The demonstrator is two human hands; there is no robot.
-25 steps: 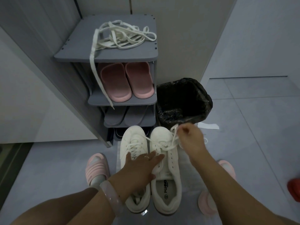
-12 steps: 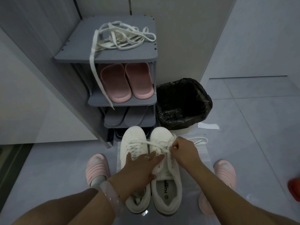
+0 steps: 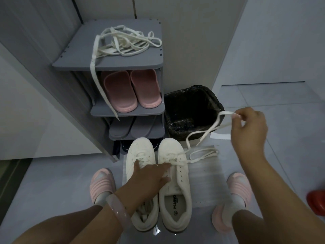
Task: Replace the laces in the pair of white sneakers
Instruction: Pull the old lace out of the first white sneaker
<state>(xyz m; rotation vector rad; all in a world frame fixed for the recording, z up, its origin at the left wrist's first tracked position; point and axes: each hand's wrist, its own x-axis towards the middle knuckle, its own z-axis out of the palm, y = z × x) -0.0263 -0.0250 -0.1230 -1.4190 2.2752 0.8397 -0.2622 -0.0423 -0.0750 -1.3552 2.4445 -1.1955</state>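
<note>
Two white sneakers stand side by side on a pale sheet (image 3: 207, 175) on the floor, toes pointing to the shoe rack. My left hand (image 3: 149, 176) lies flat across both, pressing the tongue of the right sneaker (image 3: 177, 206); the left sneaker (image 3: 139, 152) is still laced at its toe end. My right hand (image 3: 248, 127) is raised to the right, pinching a white lace (image 3: 205, 136) that runs down to the right sneaker's front eyelets, with a slack loop on the sheet. A tangle of white laces (image 3: 123, 43) lies on the rack's top shelf, one end hanging down.
The grey shoe rack (image 3: 109, 62) holds pink slippers (image 3: 131, 90) and grey slippers below. A bin with a black bag (image 3: 191, 111) stands right of it. My feet in pink slippers (image 3: 102, 184) flank the sheet. A red object (image 3: 316, 203) sits at the right edge.
My right hand has risen up and to the right, drawing the lace out of the right sneaker's eyelets. My left hand has stayed on the sneakers.
</note>
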